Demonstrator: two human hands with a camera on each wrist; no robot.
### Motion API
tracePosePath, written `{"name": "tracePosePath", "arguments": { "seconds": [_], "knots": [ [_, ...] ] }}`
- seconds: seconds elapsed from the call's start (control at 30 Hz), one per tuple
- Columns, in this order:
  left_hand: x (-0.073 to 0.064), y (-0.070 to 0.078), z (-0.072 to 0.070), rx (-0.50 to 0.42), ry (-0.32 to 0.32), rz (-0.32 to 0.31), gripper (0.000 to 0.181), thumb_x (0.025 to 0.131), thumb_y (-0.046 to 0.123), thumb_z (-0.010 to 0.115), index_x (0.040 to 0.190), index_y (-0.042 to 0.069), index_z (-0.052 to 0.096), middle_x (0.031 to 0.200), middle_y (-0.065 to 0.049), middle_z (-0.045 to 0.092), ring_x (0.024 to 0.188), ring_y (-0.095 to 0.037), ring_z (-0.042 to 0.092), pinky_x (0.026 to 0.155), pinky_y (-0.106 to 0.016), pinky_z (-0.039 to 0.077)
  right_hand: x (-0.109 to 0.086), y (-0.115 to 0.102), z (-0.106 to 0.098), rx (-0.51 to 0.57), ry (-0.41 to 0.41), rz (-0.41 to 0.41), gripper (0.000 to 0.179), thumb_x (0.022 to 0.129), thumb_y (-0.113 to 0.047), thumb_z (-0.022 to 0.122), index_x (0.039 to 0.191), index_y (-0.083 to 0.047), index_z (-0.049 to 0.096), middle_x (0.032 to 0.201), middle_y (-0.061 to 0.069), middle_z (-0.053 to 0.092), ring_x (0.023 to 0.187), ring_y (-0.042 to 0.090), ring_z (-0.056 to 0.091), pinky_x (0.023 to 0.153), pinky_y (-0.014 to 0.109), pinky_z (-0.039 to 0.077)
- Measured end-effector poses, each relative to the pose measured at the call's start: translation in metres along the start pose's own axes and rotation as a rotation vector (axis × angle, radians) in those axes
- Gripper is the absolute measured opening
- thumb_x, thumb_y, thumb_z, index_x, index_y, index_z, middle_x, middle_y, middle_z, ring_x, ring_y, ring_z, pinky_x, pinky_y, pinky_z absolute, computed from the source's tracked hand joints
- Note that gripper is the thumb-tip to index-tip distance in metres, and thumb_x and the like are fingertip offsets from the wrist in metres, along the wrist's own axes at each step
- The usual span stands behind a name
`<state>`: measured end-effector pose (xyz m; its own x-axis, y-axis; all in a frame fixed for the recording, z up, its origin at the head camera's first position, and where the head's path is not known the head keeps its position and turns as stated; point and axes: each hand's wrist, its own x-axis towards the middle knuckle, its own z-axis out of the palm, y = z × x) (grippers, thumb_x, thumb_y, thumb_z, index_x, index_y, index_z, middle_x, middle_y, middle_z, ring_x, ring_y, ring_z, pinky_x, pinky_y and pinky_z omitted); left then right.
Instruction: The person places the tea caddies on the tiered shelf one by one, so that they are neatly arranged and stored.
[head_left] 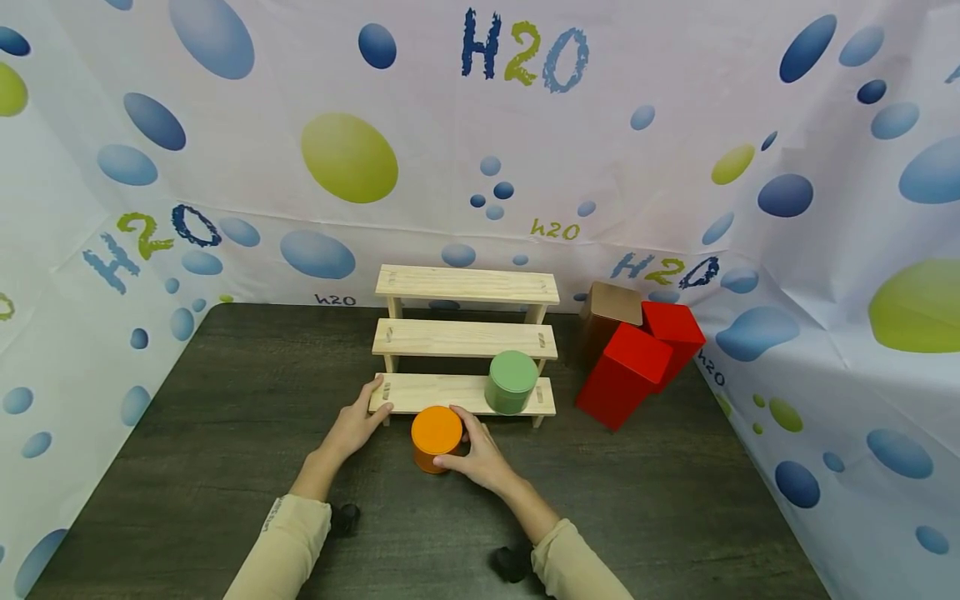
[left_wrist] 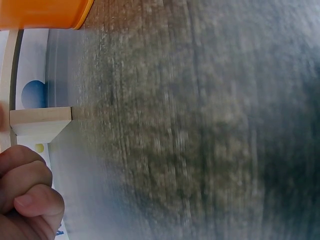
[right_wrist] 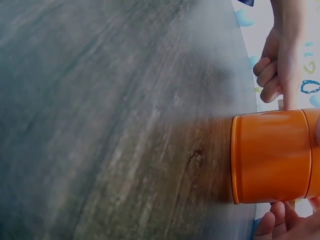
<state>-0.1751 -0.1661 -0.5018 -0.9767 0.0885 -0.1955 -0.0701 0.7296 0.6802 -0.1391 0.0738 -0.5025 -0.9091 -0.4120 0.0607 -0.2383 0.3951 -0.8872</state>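
Note:
An orange lidded canister (head_left: 435, 432) stands upright in front of a three-step wooden stand (head_left: 438, 392). My right hand (head_left: 486, 460) grips it from the right, thumb at the near side and fingers round the far side. Large in the right wrist view, the canister (right_wrist: 272, 157) has a rolled bottom rim; whether it touches the table I cannot tell. My left hand (head_left: 354, 427) holds the left end of the lowest step, and its curled fingers (left_wrist: 30, 172) show beside the wood in the left wrist view. On that step's right part sits a green lidded canister (head_left: 512, 383).
Right of the stand are two red boxes (head_left: 624, 375), one leaning, and a brown box (head_left: 609, 312). A white sheet (head_left: 450, 108) with blue and green spots hangs behind and at both sides of the dark wooden table (head_left: 225, 433).

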Motion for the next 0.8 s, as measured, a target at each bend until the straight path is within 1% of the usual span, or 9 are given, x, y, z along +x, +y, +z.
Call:
{"name": "tracePosePath", "arguments": {
  "seconds": [0.1,0.17,0.27,0.37,0.4,0.5,0.6,0.7,0.8],
  "knots": [
    [0.001,-0.002,0.001,-0.016,0.010,0.013,0.066,0.094,0.045,0.045,0.145,0.013,0.019,0.098,-0.022,0.064,0.071,-0.028,0.051,0.069,-0.043,0.040,-0.004,-0.015,-0.004,0.016,0.012,-0.016,0.075,0.075,-0.008,0.075,0.136,0.002,0.034,0.126,0.017,0.045,0.095,0.022,0.041,0.079,0.022,0.033],
    [0.000,-0.003,0.001,-0.021,0.022,0.036,0.068,0.092,0.052,0.042,0.146,0.017,0.018,0.087,-0.017,0.066,0.065,-0.026,0.048,0.065,-0.041,0.039,-0.007,-0.025,-0.007,0.028,0.011,-0.022,0.073,0.074,-0.007,0.075,0.134,0.005,0.035,0.124,0.018,0.046,0.094,0.022,0.041,0.077,0.019,0.032],
    [-0.002,-0.002,0.000,-0.024,0.026,0.054,0.072,0.090,0.058,0.040,0.145,0.018,0.019,0.084,-0.015,0.066,0.064,-0.025,0.046,0.063,-0.041,0.038,-0.008,-0.031,-0.009,0.042,0.006,-0.014,0.071,0.076,-0.007,0.074,0.134,0.006,0.035,0.123,0.018,0.047,0.094,0.019,0.040,0.077,0.018,0.031],
    [-0.003,0.000,-0.001,-0.025,0.023,0.040,0.068,0.092,0.052,0.042,0.146,0.017,0.019,0.087,-0.016,0.066,0.067,-0.026,0.048,0.066,-0.042,0.039,-0.009,-0.031,-0.009,0.051,0.003,-0.015,0.070,0.076,-0.006,0.073,0.134,0.006,0.035,0.122,0.018,0.048,0.092,0.019,0.040,0.077,0.019,0.031],
    [-0.002,0.001,-0.001,-0.027,0.011,0.021,0.067,0.093,0.048,0.044,0.145,0.015,0.019,0.094,-0.019,0.066,0.071,-0.028,0.050,0.070,-0.044,0.040,-0.009,-0.031,-0.010,0.057,0.002,-0.015,0.069,0.076,-0.006,0.073,0.134,0.006,0.036,0.121,0.018,0.048,0.092,0.018,0.039,0.077,0.019,0.031],
    [-0.003,0.002,-0.001,-0.009,0.007,0.004,0.064,0.095,0.040,0.046,0.145,0.012,0.018,0.113,-0.027,0.058,0.082,-0.033,0.055,0.075,-0.048,0.041,-0.009,-0.030,-0.010,0.070,-0.003,-0.018,0.069,0.077,-0.005,0.072,0.134,0.006,0.036,0.120,0.018,0.048,0.091,0.018,0.039,0.078,0.020,0.031],
    [-0.002,0.002,0.000,0.009,0.005,0.001,0.064,0.095,0.037,0.046,0.146,0.011,0.016,0.123,-0.030,0.051,0.085,-0.033,0.055,0.076,-0.049,0.042,-0.009,-0.030,-0.011,0.077,-0.008,-0.018,0.068,0.077,-0.005,0.072,0.133,0.006,0.036,0.120,0.018,0.048,0.091,0.018,0.039,0.078,0.020,0.031],
    [0.000,0.000,0.000,0.012,0.003,-0.004,0.064,0.095,0.037,0.046,0.146,0.012,0.016,0.120,-0.029,0.053,0.080,-0.030,0.053,0.074,-0.047,0.041,-0.009,-0.030,-0.012,0.093,-0.010,-0.022,0.069,0.076,-0.005,0.073,0.134,0.006,0.036,0.120,0.018,0.048,0.090,0.017,0.039,0.078,0.022,0.032],
    [0.000,0.000,0.001,0.011,0.000,-0.006,0.064,0.095,0.037,0.046,0.146,0.012,0.015,0.124,-0.030,0.050,0.087,-0.034,0.056,0.077,-0.050,0.042,-0.008,-0.030,-0.014,0.127,-0.002,-0.042,0.069,0.076,-0.003,0.072,0.133,0.007,0.036,0.117,0.019,0.048,0.087,0.020,0.040,0.077,0.027,0.033]
  ]
}}
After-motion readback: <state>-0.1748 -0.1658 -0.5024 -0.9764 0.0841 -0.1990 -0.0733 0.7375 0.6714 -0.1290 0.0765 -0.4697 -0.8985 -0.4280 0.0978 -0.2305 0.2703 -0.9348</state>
